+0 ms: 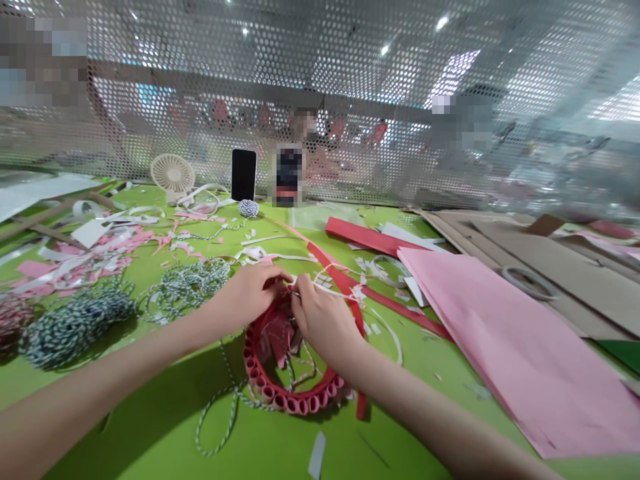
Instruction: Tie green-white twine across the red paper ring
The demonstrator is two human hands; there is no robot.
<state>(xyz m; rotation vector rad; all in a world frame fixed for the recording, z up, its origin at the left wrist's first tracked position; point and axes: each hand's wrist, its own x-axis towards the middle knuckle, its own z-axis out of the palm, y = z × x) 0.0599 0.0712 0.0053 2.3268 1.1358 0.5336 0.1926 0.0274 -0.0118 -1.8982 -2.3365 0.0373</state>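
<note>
A round red ring [299, 404] edged with small pink and red paper rolls lies on the green table, near the middle. Both hands meet at its far rim. My left hand [254, 292] is closed there, its fingertips bent over the edge. Beside it, my right hand [325, 320] pinches the same rim, its fingers pressed together. Between the fingertips shows a bit of red; the rest is hidden by the fingers. Inside the ring are crumpled red paper [277, 337] and thin twisted cords. A green and white cord [233, 413] loops out to its left.
Bundled dark cord [77, 327], loose cord [193, 287] and paper scraps [95, 257] lie left. Red strips [400, 307], pink sheets [520, 353], a tape roll [529, 283] and cardboard [565, 267] lie right. A fan [173, 175] and phone [243, 175] stand by the perforated screen [350, 73].
</note>
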